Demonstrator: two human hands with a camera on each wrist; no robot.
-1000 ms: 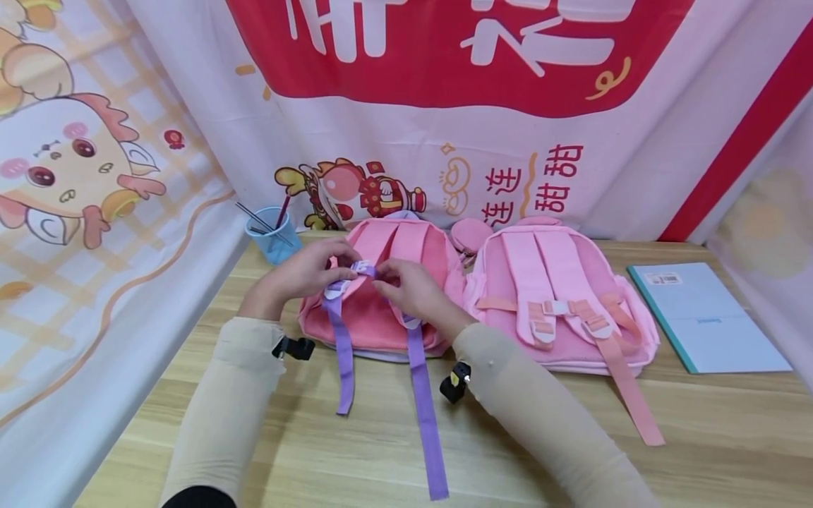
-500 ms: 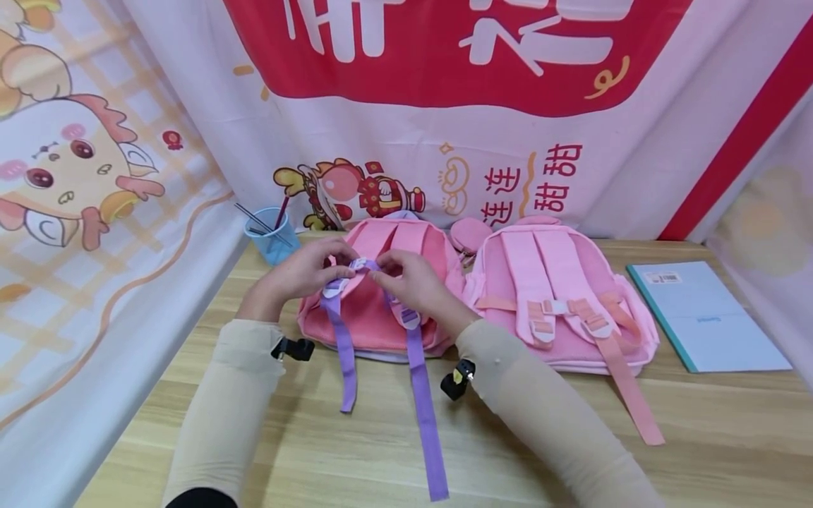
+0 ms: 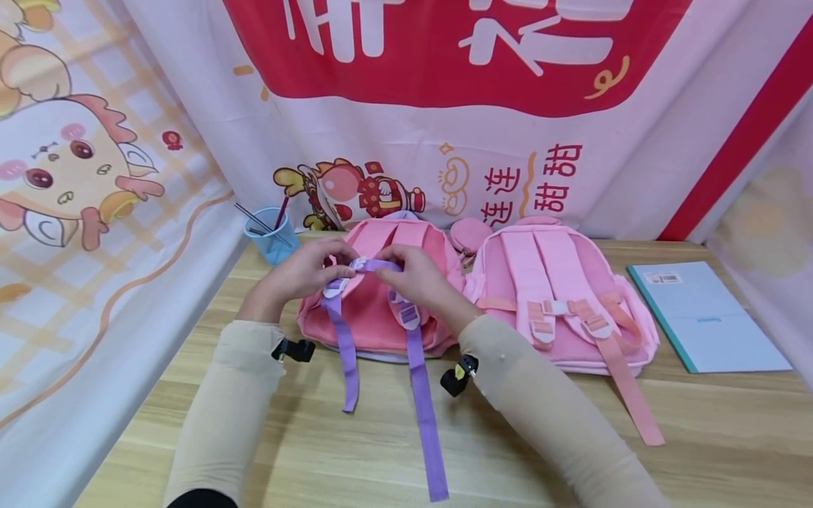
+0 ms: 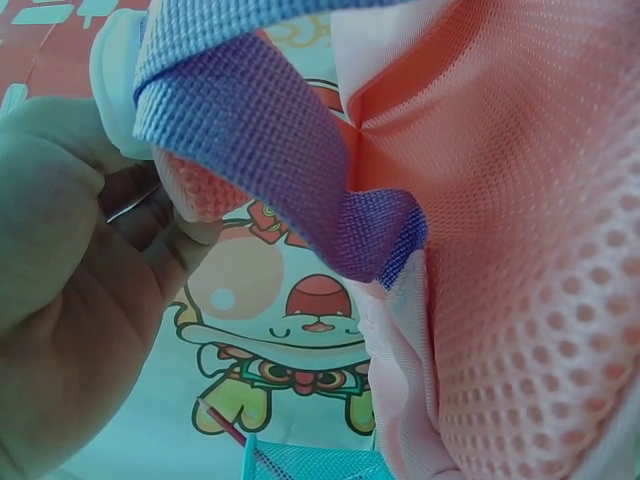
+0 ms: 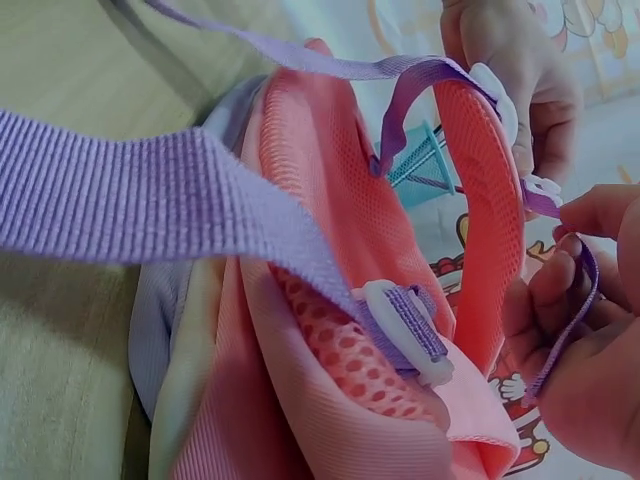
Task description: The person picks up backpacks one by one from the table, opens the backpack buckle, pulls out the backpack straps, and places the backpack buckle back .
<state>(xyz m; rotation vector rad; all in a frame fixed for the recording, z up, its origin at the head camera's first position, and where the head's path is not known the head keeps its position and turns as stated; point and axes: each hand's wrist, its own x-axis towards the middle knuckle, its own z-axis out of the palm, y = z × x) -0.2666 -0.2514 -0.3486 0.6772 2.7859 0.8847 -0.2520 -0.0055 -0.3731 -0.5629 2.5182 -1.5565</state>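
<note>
We see mostly matt cloth, ribbed weave and smooth plastic.
The coral-pink cloth backpack (image 3: 375, 326) shows us a matt, dimpled mesh back; its long purple webbing straps (image 3: 428, 423) look coarsely ribbed, its white plastic strap adjuster (image 5: 388, 318) hard and smooth. We also see a matt light-pink cloth backpack (image 3: 498, 333), a smooth, faintly glossy wood-grain tabletop (image 3: 356, 458), a fine-mesh blue round cup (image 3: 281, 245) and a creased white printed cloth backdrop (image 3: 381, 130).
</note>
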